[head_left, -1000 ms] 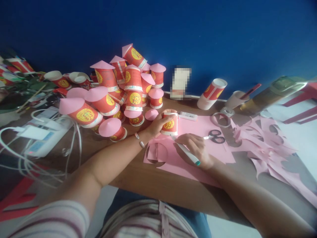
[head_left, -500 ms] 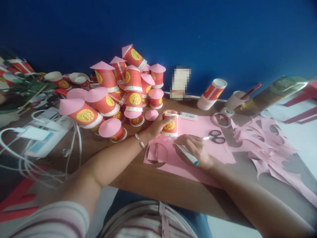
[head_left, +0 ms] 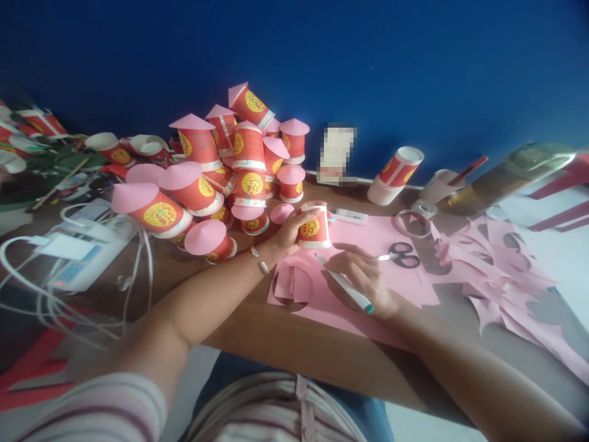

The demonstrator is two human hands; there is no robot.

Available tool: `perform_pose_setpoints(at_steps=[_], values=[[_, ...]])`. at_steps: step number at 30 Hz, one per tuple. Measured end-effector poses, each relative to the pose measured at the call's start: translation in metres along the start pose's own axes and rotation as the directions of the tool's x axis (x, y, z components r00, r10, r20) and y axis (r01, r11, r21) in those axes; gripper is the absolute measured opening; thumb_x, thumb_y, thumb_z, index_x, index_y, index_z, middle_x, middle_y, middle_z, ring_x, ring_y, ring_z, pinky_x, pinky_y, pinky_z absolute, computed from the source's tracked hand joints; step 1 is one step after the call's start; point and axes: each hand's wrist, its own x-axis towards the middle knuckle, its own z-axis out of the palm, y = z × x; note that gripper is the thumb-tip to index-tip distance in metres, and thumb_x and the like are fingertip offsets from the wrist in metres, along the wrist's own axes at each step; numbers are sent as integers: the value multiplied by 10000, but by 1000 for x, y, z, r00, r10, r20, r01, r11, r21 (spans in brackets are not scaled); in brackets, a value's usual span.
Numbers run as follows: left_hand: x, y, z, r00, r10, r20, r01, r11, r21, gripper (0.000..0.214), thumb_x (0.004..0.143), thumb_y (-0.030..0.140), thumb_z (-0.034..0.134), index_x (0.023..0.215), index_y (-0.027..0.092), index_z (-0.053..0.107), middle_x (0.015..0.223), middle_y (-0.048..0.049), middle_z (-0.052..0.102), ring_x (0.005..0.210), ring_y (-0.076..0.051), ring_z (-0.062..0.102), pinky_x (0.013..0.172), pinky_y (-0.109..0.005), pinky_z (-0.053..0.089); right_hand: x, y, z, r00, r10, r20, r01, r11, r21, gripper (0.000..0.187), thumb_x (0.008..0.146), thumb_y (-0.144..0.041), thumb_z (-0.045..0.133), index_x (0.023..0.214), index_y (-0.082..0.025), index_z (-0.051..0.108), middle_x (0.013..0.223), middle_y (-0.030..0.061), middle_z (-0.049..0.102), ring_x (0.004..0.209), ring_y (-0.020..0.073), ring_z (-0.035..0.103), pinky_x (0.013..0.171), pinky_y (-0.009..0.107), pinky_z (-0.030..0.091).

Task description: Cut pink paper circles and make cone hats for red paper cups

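Upside down over the pink paper (head_left: 391,316), a red and white paper cup (head_left: 311,227) with a yellow emblem is gripped by my left hand (head_left: 291,230), the thumb across its side. Just right of and below the cup, my right hand (head_left: 361,276) is closed round a white marker (head_left: 347,290) with a green end. The marker's tip points up and left, a little below the cup's rim and apart from it. A round outline and cut paper pieces (head_left: 294,283) lie at the sheet's left corner. Black-handled scissors (head_left: 402,255) rest right of my right hand.
Many cups with pink cone tops (head_left: 250,144) are piled behind my left arm. A roll of tape (head_left: 411,223), pink paper scraps (head_left: 499,264), stacked cups (head_left: 396,175) and a bottle (head_left: 508,175) stand or lie to the right. A power strip (head_left: 89,245) with white cables is at left.
My left hand has tilted and turned the cup, raising it slightly, so its emblem now faces more to the left. The right hand with the marker has hardly moved.
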Motion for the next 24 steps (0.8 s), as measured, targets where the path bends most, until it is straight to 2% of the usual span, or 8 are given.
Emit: perform_pose_setpoints(at_steps=[4, 8, 11, 14, 24], values=[[-1, 2, 0, 1000, -28, 11, 29, 998, -58, 520, 760, 440, 804, 1173, 175, 635, 1044, -90, 731, 949, -248, 698, 790, -368, 512, 2, -2, 0, 1000, -10, -3, 10, 1000, -6, 187, 922, -78, 656, 1047, -210, 614, 811, -4, 716, 707, 143, 703, 930, 455, 663], [-1, 2, -1, 1000, -21, 11, 22, 996, -89, 509, 755, 428, 794, 1165, 165, 645, 1056, -90, 723, 935, -236, 687, 797, -371, 518, 2, -3, -2, 1000, -6, 5, 6, 1000, -12, 208, 916, -80, 664, 1085, -190, 617, 821, 28, 729, 768, 178, 731, 823, 414, 673], [-1, 2, 0, 999, -45, -10, 45, 999, -16, 516, 757, 435, 805, 1169, 178, 630, 1039, -78, 714, 920, -228, 680, 792, -364, 515, 0, -1, -3, 999, 30, 10, -30, 999, -35, 216, 916, -87, 658, 1098, -197, 619, 827, 39, 733, 771, 197, 738, 690, 354, 638], [-2, 0, 2, 998, -60, -27, 62, 991, 115, 531, 754, 447, 828, 1163, 185, 613, 1006, -62, 700, 888, -203, 665, 776, -339, 505, -2, 1, -2, 998, 62, 17, -61, 998, -35, 201, 918, -77, 654, 1079, -191, 611, 829, 45, 727, 693, 173, 705, 619, 310, 582], [-4, 1, 6, 1000, 3, -21, 3, 960, 280, 448, 791, 456, 792, 1112, 184, 637, 984, -49, 696, 864, -169, 622, 807, -314, 470, -1, 0, 0, 994, 103, 30, -103, 995, -15, 176, 936, -88, 626, 1060, -210, 600, 821, 23, 716, 662, 145, 683, 591, 274, 540]])
